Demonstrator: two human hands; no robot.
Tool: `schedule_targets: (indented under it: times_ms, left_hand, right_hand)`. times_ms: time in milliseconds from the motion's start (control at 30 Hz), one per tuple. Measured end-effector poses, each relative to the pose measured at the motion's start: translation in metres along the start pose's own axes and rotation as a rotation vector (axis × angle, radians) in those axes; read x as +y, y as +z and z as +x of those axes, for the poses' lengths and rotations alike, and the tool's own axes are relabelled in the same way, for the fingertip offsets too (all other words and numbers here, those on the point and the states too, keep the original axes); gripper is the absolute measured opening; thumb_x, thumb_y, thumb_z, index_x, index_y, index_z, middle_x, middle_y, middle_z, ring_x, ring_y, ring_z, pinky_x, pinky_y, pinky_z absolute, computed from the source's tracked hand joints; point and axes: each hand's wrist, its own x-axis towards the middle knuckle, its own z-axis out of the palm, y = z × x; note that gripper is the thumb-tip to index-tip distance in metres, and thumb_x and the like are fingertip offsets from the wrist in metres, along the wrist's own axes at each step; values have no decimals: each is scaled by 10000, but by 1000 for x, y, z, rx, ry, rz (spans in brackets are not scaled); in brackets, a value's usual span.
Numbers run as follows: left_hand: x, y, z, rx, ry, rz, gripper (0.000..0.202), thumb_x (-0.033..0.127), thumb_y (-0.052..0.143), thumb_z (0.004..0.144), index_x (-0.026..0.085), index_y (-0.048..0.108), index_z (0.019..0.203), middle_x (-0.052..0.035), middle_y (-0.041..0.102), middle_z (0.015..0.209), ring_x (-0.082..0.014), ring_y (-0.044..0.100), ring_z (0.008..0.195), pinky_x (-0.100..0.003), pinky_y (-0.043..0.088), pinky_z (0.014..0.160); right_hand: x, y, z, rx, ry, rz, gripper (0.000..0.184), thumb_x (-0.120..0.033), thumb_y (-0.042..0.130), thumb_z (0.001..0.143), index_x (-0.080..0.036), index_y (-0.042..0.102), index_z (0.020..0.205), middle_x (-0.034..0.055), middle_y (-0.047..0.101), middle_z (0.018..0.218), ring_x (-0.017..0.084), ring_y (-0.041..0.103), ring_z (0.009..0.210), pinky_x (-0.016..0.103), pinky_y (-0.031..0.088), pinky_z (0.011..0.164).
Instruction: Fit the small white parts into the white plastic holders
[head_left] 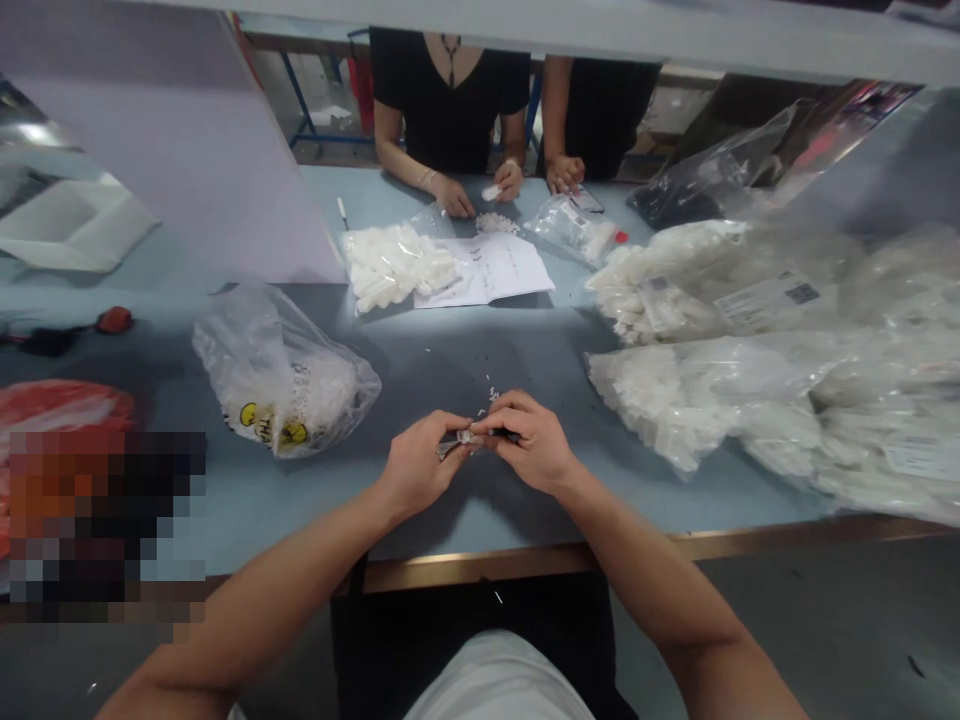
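Left hand [420, 465] and right hand [532, 445] pinch a small clear part [464, 437], fingers [445, 421] nearly closed; slack grip could drop it among white bits [493, 394].

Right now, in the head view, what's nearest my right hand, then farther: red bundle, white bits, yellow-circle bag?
1. White bits: right by your right hand.
2. Yellow-circle bag: left, past your left hand.
3. Red bundle: far left.

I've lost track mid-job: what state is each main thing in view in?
Left hand: pinching small clear piece
Right hand: fingers bent at the same piece
Loose bits: scattered beyond the hands
Printed bag: partly filled, crumpled
Paper: lying marked side up
Bag by the paper: filled
Right-side bags: filled, piled together
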Motion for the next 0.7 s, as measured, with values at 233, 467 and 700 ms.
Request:
schedule_targets:
  times_ms: [233,467,700]
  left_hand:
    - [-3,2,-2,-12,25,17,166,242,601,820,233,609,985,-16,694,955,-168,651,875,-275,495,781]
    - [-4,4,-2,-14,35,26,169,237,592,825,235,602,994,-16,694,950,-166,652,869,-278,496,782]
    - [0,1,-1,-12,40,8,166,227,593,822,224,601,988,-21,697,938,-165,654,859,-274,499,776]
  right_hand:
    - [4,-1,0,-30,-76,-24,150,-161,634,790,-270,724,839,15,604,799,144,565,779,264,470,709]
    - [4,-4,1,-20,-93,-3,136,-170,643,792,-269,729,827,10,609,767,141,557,761,255,462,686]
    - [5,-4,1,-5,-127,10,150,-185,624,814,-281,734,849,16,616,786,142,547,752,271,471,700]
